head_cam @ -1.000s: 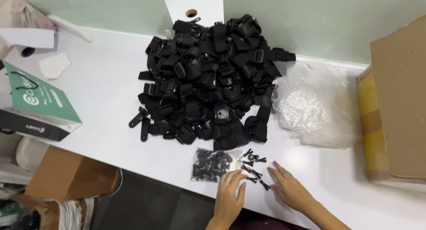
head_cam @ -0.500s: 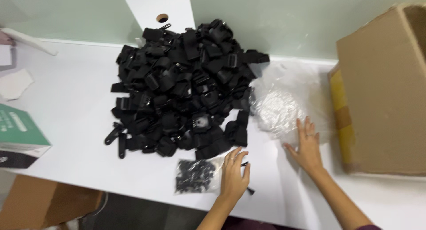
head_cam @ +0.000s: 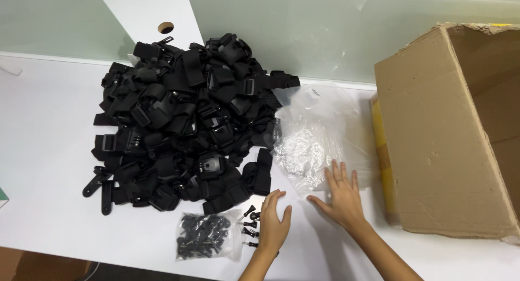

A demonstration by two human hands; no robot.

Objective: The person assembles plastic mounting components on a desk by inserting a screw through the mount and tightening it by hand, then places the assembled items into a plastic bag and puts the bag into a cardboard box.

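1. While the left hand (head_cam: 273, 224) lies flat, fingers together, it covers loose black screws (head_cam: 250, 227) beside a small bag of screws (head_cam: 208, 236).
2. Right hand (head_cam: 340, 197), fingers spread, presses the clear plastic bags (head_cam: 317, 137) beside the strap pile (head_cam: 184, 118).

Both forearms are bare, and a ring sits on each hand's fingers (head_cam: 340, 179).
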